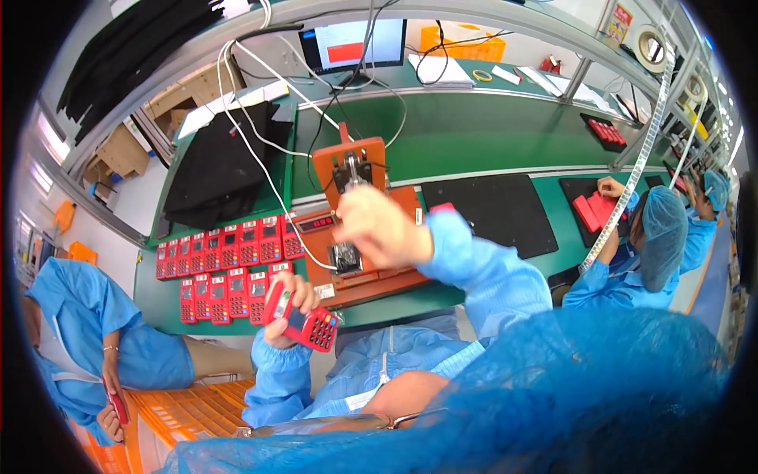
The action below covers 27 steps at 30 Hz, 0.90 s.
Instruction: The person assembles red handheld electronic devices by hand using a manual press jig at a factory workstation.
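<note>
My left hand (290, 304) grips a red payment terminal (314, 327) with a dark keypad and small screen, held tilted just off the table's near edge. My right hand (380, 227) is closed at the metal toggle clamp (352, 169) of an orange test fixture (325, 155); its fingers seem wrapped round the clamp's lever, which they mostly hide. Below that hand, a black-and-metal socket (345, 257) sits on the fixture base, beside a small red digital display (317, 223). Two rows of red payment terminals (230, 246) lie left of the fixture.
Black mats (491, 213) lie right of the fixture and black sheets (221, 170) are piled behind the terminals. White cables (254, 146) hang down to the fixture. A monitor (355, 46) stands behind. Co-workers sit at right (662, 237) and at left (95, 316), near an orange crate (189, 411).
</note>
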### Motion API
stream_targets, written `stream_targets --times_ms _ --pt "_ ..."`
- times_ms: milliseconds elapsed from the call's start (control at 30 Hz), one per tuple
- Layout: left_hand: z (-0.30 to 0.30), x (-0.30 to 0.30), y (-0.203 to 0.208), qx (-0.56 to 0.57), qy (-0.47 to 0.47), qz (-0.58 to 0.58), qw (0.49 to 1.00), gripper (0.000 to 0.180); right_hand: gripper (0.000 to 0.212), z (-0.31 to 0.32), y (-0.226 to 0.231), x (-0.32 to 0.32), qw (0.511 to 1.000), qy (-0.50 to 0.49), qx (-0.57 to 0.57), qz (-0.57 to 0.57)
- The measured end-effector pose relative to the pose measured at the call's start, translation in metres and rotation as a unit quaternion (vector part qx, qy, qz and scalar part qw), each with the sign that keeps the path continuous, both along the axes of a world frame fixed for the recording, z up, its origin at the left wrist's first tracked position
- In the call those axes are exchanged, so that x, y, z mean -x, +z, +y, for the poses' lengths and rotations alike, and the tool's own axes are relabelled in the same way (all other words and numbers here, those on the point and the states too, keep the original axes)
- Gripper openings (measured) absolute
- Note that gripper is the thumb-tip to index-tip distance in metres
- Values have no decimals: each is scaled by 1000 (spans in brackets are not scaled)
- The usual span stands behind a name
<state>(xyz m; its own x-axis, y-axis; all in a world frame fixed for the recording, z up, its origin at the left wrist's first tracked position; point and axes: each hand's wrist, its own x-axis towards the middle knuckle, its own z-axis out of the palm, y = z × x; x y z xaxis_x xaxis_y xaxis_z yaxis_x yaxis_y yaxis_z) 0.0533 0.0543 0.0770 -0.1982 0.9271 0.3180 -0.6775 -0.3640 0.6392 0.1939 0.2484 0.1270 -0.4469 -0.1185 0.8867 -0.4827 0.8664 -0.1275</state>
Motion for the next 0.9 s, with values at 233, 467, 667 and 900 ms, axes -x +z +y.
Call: stream_targets --times_ms 233,467,667,900 --pt "32 -14 62 -140 234 273 923 49 81 -51 -23 -55 992 -99 31 -76" --pt "123 -62 136 -251 142 707 646 82 71 -60 -67 -90 898 61 430 -72" --pt "129 -54 93 -249 155 780 553 52 58 -56 -146 -195 635 -56 761 121" --pt "153 -34 136 -370 451 623 520 25 62 -47 -168 -200 621 -132 751 180"
